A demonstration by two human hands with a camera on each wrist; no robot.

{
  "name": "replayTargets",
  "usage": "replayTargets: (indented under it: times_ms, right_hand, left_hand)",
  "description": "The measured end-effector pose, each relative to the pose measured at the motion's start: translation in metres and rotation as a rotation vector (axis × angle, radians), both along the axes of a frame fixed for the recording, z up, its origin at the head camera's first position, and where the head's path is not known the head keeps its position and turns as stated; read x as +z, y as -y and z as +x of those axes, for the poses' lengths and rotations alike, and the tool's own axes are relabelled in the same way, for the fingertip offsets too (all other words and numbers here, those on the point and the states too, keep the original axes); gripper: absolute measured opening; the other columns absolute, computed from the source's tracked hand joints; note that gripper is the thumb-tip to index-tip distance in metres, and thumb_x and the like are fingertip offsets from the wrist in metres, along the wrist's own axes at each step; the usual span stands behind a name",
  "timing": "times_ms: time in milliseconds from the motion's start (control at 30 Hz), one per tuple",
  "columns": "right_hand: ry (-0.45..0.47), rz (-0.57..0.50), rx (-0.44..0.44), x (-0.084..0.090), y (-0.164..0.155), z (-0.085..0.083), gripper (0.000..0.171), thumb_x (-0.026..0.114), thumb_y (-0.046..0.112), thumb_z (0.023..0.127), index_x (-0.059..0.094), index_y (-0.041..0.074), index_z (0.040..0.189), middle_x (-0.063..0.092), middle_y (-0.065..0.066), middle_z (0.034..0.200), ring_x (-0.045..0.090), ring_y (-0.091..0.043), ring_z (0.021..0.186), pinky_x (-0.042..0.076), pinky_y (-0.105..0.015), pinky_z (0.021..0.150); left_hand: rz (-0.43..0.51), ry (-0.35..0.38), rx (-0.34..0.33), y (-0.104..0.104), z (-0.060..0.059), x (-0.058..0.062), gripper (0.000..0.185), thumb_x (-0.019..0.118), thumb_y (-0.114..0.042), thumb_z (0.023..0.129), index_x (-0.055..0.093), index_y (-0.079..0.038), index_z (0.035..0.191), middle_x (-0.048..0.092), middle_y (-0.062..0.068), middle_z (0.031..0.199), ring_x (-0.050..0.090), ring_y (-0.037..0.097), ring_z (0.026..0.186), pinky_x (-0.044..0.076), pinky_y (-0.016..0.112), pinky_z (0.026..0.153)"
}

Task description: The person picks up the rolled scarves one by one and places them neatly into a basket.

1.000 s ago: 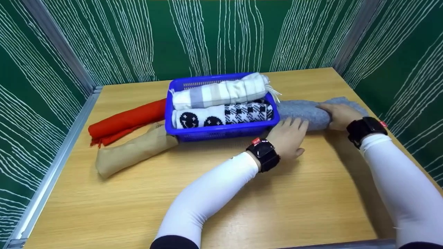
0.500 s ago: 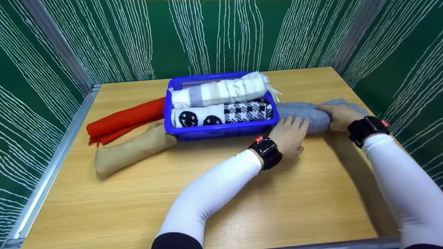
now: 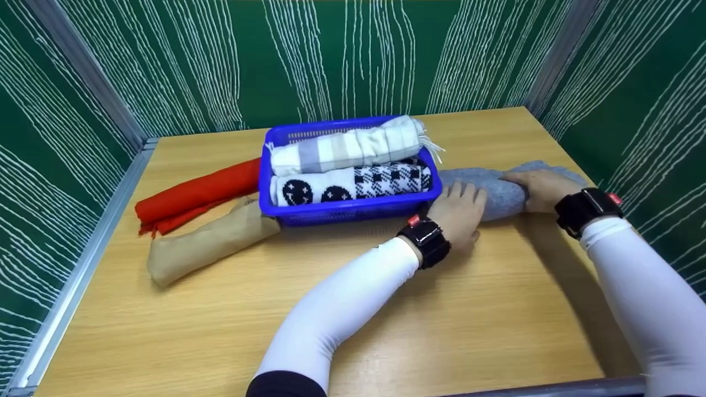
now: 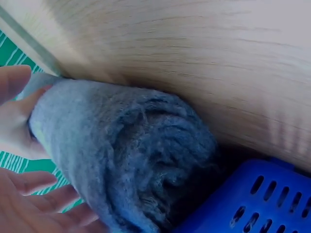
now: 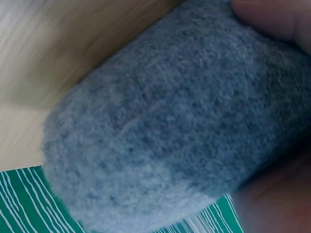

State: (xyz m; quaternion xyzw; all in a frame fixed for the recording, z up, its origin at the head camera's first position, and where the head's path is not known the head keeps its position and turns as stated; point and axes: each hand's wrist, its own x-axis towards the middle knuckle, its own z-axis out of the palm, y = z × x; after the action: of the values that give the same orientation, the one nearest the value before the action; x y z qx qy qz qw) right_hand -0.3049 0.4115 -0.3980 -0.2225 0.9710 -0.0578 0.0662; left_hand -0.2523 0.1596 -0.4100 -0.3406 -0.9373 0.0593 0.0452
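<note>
Running lengthwise rightward from the blue basket [image 3: 353, 210], gray roll [image 3: 504, 199] has our left hand [image 3: 459, 212] spread basket-side, our right hand [image 3: 540, 188] gripping farther out.

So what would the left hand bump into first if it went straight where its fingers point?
The grey roll, right ahead of the left hand; they seem to touch, but depth makes that hard to tell.

Black wrist unit [image 3: 426, 241] with red tag [image 3: 413, 221] just behind left hand [image 3: 458, 212]; matching unit [image 3: 588, 211] behind right hand [image 3: 539, 190]. White sleeves [image 3: 342, 298] farther back; black band [image 3: 287, 385] beyond left sleeve.
</note>
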Motion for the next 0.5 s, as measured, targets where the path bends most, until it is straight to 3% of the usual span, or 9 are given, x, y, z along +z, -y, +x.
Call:
replayTargets:
  times_ms: [267,500]
  right_hand:
    - [0.05,-0.007,-0.022,0.009,0.006,0.007,0.068,0.076,-0.007,0.086,0.057,-0.004,0.151,0.059,-0.039,0.146,0.052,-0.064,0.137,0.041,-0.077,0.115]
    - [0.12,0.007,-0.084,0.012,0.008,0.01,0.086,0.081,-0.004,0.077,0.052,0.001,0.157,0.055,-0.039,0.152,0.047,-0.066,0.14,0.037,-0.08,0.116]
  left_hand:
    - [-0.034,-0.018,0.079,-0.004,-0.001,-0.003,0.1,0.072,-0.064,0.095,0.031,-0.013,0.17,0.041,0.01,0.17,0.042,0.031,0.157,0.033,0.042,0.133]
    - [-0.038,-0.05,0.083,-0.007,-0.003,-0.011,0.101,0.073,-0.064,0.094,0.032,-0.011,0.169,0.049,0.007,0.161,0.051,0.026,0.147,0.04,0.038,0.128]
